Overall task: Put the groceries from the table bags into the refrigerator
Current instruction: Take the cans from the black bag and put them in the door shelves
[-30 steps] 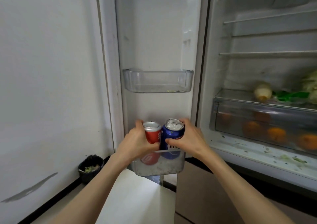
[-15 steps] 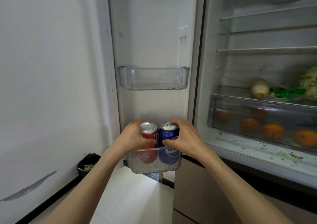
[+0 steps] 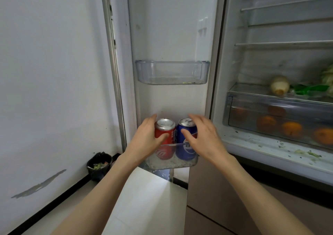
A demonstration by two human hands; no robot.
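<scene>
A red soda can (image 3: 165,125) and a blue soda can (image 3: 187,151) stand upright side by side in the lower clear door bin (image 3: 171,163) of the open refrigerator. My left hand (image 3: 145,138) is at the red can's left side, its thumb resting on the can's front and its fingers loosely straightened behind. Over the blue can's right side is my right hand (image 3: 204,138), fingers spread and extended, thumb touching the can's front. Neither hand wraps a can.
An upper door bin (image 3: 173,72) holds only a few crumbs. In the fridge, a crisper drawer (image 3: 234,107) holds several oranges (image 3: 291,129); a pale round vegetable (image 3: 279,86) and green packet (image 3: 310,89) lie on its lid. A black trash bin (image 3: 99,164) sits by the wall.
Both cans went down into the lower door bin and now stand there. My fingers have loosened and spread off the cans.
</scene>
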